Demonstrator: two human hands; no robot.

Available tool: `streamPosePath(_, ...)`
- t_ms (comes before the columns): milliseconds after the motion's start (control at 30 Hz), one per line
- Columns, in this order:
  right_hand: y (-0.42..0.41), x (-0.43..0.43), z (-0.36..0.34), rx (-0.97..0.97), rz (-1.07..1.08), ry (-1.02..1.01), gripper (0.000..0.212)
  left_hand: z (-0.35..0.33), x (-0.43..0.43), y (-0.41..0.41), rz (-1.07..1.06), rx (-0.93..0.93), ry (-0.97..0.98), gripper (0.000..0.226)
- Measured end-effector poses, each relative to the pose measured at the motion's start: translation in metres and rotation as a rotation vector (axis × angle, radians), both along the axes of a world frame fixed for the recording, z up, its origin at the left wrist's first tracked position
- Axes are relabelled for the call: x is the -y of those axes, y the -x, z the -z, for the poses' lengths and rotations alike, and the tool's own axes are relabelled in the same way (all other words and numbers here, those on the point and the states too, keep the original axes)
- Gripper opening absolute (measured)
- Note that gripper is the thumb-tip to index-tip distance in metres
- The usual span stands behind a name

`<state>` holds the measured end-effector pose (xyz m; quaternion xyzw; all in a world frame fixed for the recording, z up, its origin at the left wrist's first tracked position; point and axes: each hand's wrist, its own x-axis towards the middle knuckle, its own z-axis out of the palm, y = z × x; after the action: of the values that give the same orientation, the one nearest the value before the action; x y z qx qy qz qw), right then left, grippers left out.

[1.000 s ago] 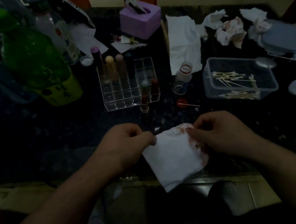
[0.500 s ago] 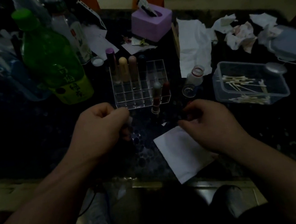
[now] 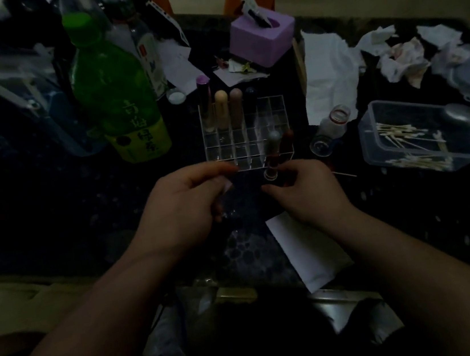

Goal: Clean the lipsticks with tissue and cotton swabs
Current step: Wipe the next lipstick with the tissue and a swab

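My left hand is curled round a small dark lipstick; only a pale bit shows at the fingertips, and the dim light hides the rest. My right hand has its fingertips curled beside a red lipstick that stands in front of the clear organiser; whether it grips that lipstick I cannot tell. A white tissue lies flat on the table under my right wrist. Several lipsticks stand in the organiser's back row. Cotton swabs lie in a clear box at the right.
A green bottle stands left of the organiser. Behind it is a purple tissue box. An unfolded tissue and crumpled stained tissues lie at the back right. A small bottle lies beside the organiser.
Both hands let the stained tissue drop onto the table. They then moved up toward the organiser, the left one still holding the dark lipstick.
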<state>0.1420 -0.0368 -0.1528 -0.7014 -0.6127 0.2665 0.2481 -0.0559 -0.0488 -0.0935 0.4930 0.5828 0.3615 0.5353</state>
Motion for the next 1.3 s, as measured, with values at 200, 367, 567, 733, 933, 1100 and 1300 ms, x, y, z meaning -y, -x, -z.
streamPosePath(200,0.002,0.008,-0.024,-0.122,-0.076,-0.013,0.008,-0.001,0.001,-0.004,0.018,-0.047,-0.045,0.015)
streamPosePath(367,-0.008,0.032,-0.066,-0.441,-0.309,0.175,0.009,-0.009,0.007,-0.011,0.152,-0.052,-0.082,0.036)
streamPosePath(567,-0.023,0.050,-0.085,-0.592,-0.410,0.267,0.021,-0.022,0.015,-0.034,0.353,0.187,-0.012,0.026)
streamPosePath(733,-0.032,0.055,-0.091,-0.589,-0.420,0.237,0.017,-0.022,0.016,-0.046,0.312,0.252,0.025,0.029)
streamPosePath(933,-0.043,0.058,-0.089,-0.468,-0.441,0.214,0.010,-0.021,0.017,-0.058,0.307,0.256,-0.030,0.022)
streamPosePath(1100,-0.046,0.058,-0.081,-0.452,-0.359,0.145,0.007,-0.017,0.017,-0.068,0.289,0.183,-0.102,0.018)
streamPosePath(1300,-0.043,0.062,-0.073,-0.512,-0.158,0.109,0.024,-0.018,0.017,-0.077,0.286,0.202,-0.115,0.017)
